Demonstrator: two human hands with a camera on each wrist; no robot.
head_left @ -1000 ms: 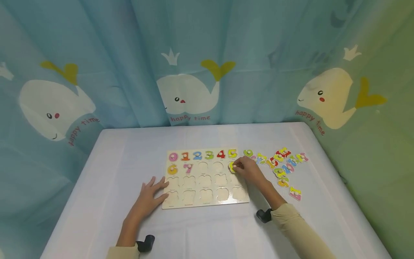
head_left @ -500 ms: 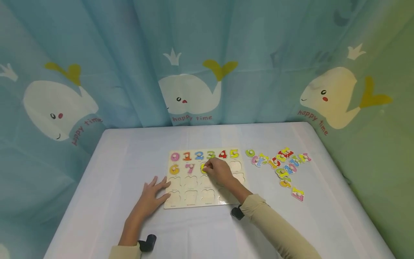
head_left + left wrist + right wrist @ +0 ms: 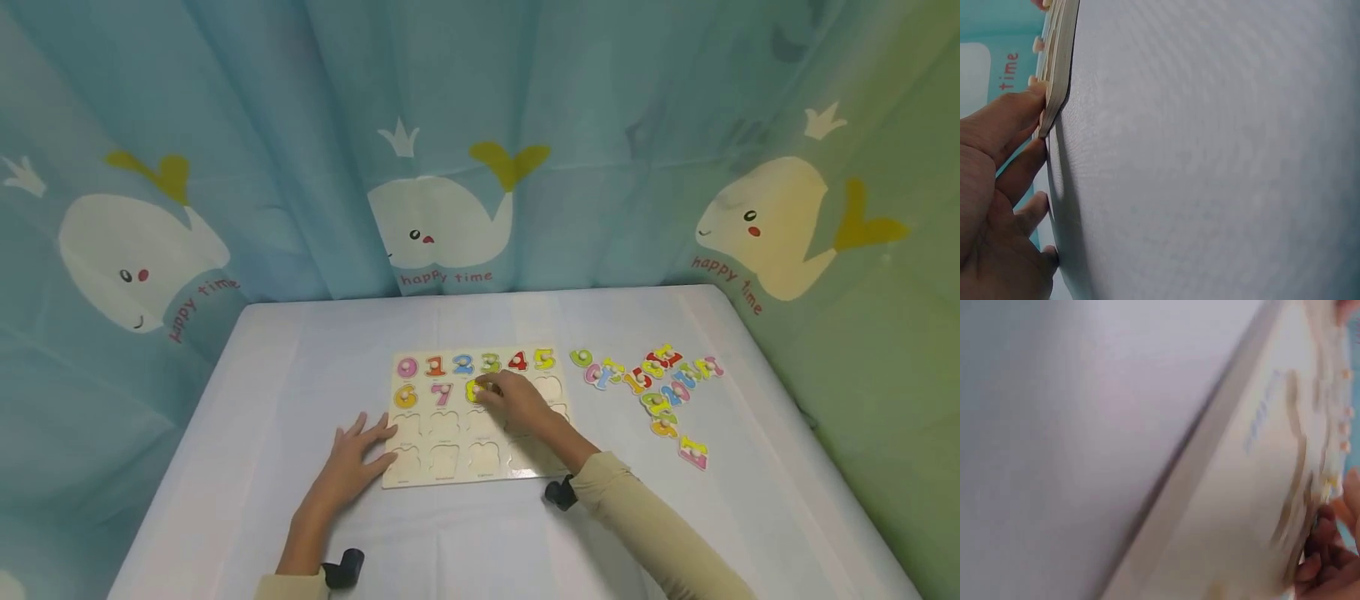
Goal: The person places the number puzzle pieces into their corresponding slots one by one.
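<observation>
A wooden number puzzle board (image 3: 461,468) lies flat on the table. Pieces 0 to 5 fill its top row; the 6 (image 3: 406,397) and the pink 7 (image 3: 442,394) sit in the second row. My right hand (image 3: 521,404) pinches a yellow number 8 puzzle piece (image 3: 472,390) at the recess right of the 7. Fingers partly cover that piece, so I cannot tell whether it is fully seated. My left hand (image 3: 347,467) rests at the board's left edge, fingers spread, thumb touching the near-left corner, as the left wrist view (image 3: 1007,169) confirms.
Several loose number pieces (image 3: 657,403) lie in a cluster right of the board, some overlapping. One pink-and-yellow piece (image 3: 693,452) lies nearest the front. A blue whale-print curtain (image 3: 300,208) hangs behind the white table (image 3: 202,500).
My right hand has carried the yellow 8 leftward from the board's right side to the recess beside the 7. My left hand has stayed at the board's edge.
</observation>
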